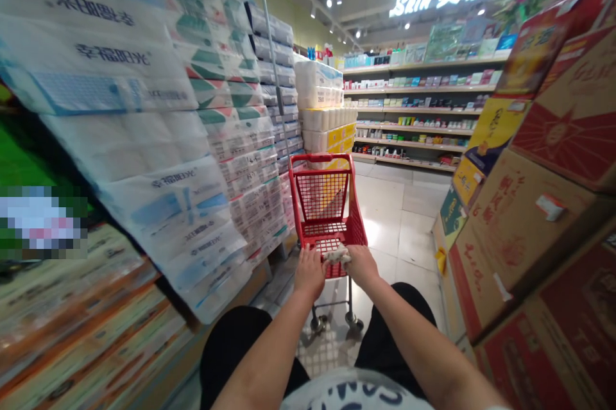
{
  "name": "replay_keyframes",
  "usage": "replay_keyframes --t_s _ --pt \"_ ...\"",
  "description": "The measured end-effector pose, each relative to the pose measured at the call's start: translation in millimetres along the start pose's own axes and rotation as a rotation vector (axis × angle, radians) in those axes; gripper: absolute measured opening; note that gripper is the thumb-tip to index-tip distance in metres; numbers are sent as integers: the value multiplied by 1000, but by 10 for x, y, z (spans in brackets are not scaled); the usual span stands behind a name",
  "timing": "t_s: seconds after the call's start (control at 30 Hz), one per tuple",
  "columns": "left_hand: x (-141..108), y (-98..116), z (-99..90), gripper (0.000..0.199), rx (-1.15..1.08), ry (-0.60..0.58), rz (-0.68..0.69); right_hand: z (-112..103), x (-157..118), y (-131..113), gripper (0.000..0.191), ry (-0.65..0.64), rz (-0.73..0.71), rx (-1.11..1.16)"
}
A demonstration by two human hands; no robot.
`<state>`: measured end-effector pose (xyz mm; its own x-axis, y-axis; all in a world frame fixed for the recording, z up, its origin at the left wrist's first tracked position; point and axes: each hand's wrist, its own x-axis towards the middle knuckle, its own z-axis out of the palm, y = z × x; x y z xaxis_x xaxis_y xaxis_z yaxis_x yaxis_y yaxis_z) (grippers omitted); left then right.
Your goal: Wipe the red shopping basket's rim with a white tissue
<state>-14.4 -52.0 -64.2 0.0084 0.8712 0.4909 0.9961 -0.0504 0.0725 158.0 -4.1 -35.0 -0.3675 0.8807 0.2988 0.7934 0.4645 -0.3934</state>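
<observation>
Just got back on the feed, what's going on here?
A person in a supermarket aisle has their left hand and right hand on the near end of a red shopping cart, with a crumpled white item bunched between them. Stacked packs of toilet paper line the left, cardboard cartons line the right, and stocked shelves stand ahead.

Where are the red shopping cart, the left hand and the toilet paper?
Red shopping cart (318,158), head view, top rim of the basket.
Left hand (310,274), head view, back of the hand.
Toilet paper (240,95), head view, a wrapped pack in the stack.
</observation>
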Motion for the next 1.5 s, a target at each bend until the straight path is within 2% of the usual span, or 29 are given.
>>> replay_keyframes --t_s 0.2,0.37,0.47,0.6,0.67,0.83,0.93,1.07,1.17,1.3,1.4,1.5 --pt "1 -37 -36 47 -7 -40 3 5 14 -217 35 -100 -132 7" --pt "-36 -61 -54 45 -9 -26 1 -133 47 -101 21 -99 -1 -73" --pt "-15 -9 -75 44 3 -56 -9 -66 61 -158 23 -93 24 -56" --pt "12 -4 -107 42 4 -114 2 92 59 -266 36 -94 -119 81" --pt "2 -33 -114 42 -5 -118 17 94 51 -200 39 -93 -149 137" --pt "-21 -48 -114 44 -16 -84 27 -24 33 64 29 -25 -49 133" --pt "0 -11 -122 45 -19 -107 11 10 39 -37 27 -18 -27 101" --pt "4 -23 -146 44 -8 -138 15 106 44 -234 38 -74 -148 133" --pt "-26 -67 -160 45 -3 -144 26 71 36 -134 39 -90 -162 143" --pt "-50 -70 -167 46 -15 -123 21 -37 36 94 31 -70 -69 101" --pt "-34 -51 -193 45 0 -128 23 -53 58 47 29 -82 -40 75" --pt "-16 -82 -252 42 31 -187 93 -26 71 -112 36 -135 -81 81"
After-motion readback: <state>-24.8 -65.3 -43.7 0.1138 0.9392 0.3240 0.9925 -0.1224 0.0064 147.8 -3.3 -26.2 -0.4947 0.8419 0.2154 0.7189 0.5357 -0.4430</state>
